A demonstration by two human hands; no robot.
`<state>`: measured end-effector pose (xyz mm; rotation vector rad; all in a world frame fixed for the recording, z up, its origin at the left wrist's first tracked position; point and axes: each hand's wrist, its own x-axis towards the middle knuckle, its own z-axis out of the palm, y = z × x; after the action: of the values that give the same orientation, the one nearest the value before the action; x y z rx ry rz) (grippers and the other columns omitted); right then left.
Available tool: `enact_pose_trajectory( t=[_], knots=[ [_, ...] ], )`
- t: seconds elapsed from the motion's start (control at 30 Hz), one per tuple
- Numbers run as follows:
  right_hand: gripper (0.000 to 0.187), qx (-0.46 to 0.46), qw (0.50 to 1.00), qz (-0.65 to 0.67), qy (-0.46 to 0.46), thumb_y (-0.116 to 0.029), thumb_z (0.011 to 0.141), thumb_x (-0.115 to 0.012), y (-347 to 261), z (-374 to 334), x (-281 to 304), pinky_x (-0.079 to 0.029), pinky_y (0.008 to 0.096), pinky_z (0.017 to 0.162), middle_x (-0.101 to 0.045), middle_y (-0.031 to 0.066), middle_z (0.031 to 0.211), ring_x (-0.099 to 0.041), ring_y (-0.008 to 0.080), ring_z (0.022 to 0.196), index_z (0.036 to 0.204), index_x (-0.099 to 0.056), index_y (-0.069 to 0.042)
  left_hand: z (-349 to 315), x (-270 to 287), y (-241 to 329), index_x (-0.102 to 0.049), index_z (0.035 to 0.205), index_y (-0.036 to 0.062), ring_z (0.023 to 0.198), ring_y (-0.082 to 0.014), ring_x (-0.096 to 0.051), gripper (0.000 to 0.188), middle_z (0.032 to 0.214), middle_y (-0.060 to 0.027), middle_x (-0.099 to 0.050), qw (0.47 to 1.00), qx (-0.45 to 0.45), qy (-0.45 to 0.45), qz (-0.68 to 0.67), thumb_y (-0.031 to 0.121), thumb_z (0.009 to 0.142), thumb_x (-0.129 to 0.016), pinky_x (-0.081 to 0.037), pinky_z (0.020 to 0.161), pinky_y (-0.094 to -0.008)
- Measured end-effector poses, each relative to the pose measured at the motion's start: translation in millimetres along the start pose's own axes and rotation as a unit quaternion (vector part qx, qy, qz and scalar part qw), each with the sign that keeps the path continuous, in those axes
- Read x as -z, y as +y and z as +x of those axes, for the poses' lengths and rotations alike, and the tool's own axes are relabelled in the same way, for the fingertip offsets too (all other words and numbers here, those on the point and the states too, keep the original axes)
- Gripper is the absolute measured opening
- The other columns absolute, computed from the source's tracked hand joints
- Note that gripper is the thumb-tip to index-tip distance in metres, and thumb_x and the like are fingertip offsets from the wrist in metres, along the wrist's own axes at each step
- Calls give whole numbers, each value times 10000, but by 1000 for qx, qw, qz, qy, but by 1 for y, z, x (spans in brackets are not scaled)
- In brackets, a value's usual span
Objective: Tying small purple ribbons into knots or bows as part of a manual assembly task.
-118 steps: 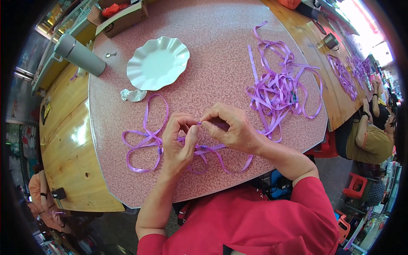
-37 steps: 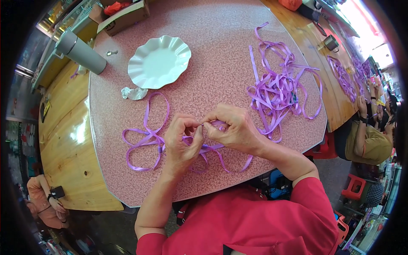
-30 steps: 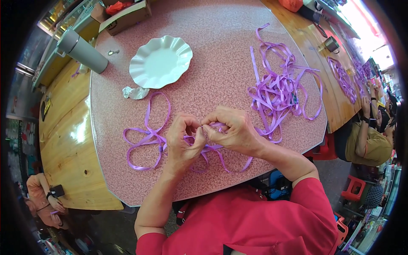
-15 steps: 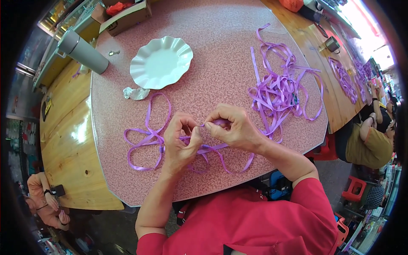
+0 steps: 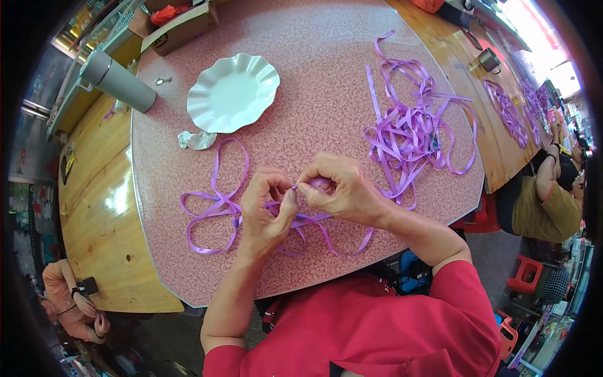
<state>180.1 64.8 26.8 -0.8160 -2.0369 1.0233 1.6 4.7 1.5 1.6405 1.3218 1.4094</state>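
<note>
My left hand (image 5: 269,204) and my right hand (image 5: 336,188) meet fingertip to fingertip above the pink table. Both pinch a purple ribbon (image 5: 314,218); the small spot between the fingertips is too fine to make out. Loops of the ribbon lie on the table to the left of my left hand and below both hands. Farther right lies a tangled pile of purple ribbon (image 5: 408,129). Part of the held ribbon is hidden behind my fingers.
A white scalloped plate (image 5: 233,94) stands beyond my hands, with a crumpled tissue (image 5: 196,140) beside it. A grey tumbler (image 5: 119,81) and a cardboard box (image 5: 182,28) are at the far left. More ribbon (image 5: 505,113) and a metal mug (image 5: 488,61) rest on the wooden table at right.
My hands keep the same pinch, with the fingertips shifting very slightly. The whole view has moved a little, so the table's things appear slightly farther left.
</note>
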Motion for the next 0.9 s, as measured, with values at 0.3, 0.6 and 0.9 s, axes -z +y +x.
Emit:
enact_pose_trajectory(
  t=[0.3,0.6,0.9],
  knots=[
    [104,27,1000,-6,11,-48,792,-750,-1,0,-2,-428,270,533,-606,52,764,-551,115,604,866,-677,-41,0,-2,0,-553,878,35,703,-114,-501,160,883,-64,-567,1000,-16,17,-16,-58,783,-643,-410,595,-250],
    [97,24,1000,-8,18,-49,799,-756,-2,0,-1,-409,276,525,-578,39,734,-524,106,595,849,-673,-49,2,0,1,-562,896,26,711,-122,-502,142,881,-63,-573,1000,9,15,-8,-56,802,-629,-420,622,-263],
    [99,55,998,-22,37,-35,800,-750,2,-1,-2,-422,290,531,-583,55,746,-558,145,609,868,-678,-47,4,3,5,-614,938,19,738,-157,-538,82,898,-89,-612,1000,1,-1,10,16,857,-607,-428,639,-285]
  ],
)
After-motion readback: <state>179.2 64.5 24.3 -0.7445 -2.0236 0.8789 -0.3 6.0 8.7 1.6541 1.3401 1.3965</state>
